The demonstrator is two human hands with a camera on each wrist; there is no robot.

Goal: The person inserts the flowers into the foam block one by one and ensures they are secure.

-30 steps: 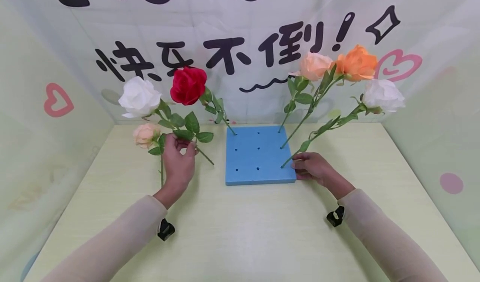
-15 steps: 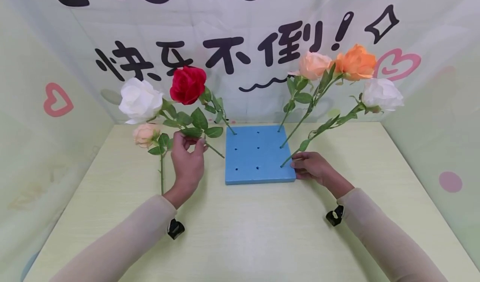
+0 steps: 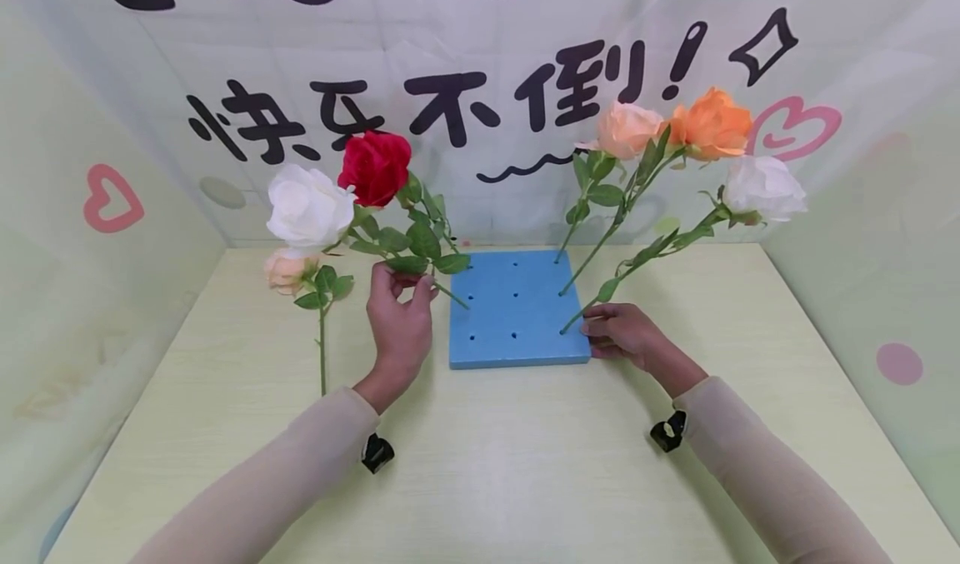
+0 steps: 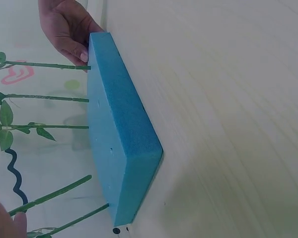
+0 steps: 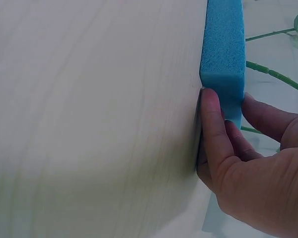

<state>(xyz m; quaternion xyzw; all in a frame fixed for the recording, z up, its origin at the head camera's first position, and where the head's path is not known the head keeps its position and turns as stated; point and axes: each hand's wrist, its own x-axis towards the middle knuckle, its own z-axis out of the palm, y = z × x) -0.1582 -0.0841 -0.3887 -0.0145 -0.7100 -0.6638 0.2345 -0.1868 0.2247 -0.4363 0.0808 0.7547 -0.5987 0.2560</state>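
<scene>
My left hand (image 3: 402, 322) pinches the leafy stem of a white rose (image 3: 311, 208), its bloom up and to the left. The bare stem end (image 4: 64, 190) hangs close over the left part of a blue foam block (image 3: 491, 351), apart from its top face in the left wrist view. The block lies flat and has rows of small holes. At its right edge my right hand (image 3: 626, 331) holds it, with fingers (image 5: 216, 124) along the side and the thumb (image 5: 268, 116) at the top edge. A red rose (image 3: 375, 168) stands in the back-left hole, leaning left.
Along the block's right side stand a pink rose (image 3: 630, 131), an orange rose (image 3: 716, 124) and another white rose (image 3: 765, 189), leaning right. A peach rose (image 3: 285, 271) lies on the table (image 3: 495, 464) left of my left hand. A printed cloth (image 3: 450, 39) hangs behind.
My left hand has carried the white rose to the right, bringing its stem end from beside the block to over it. The right hand and the block have stayed in place.
</scene>
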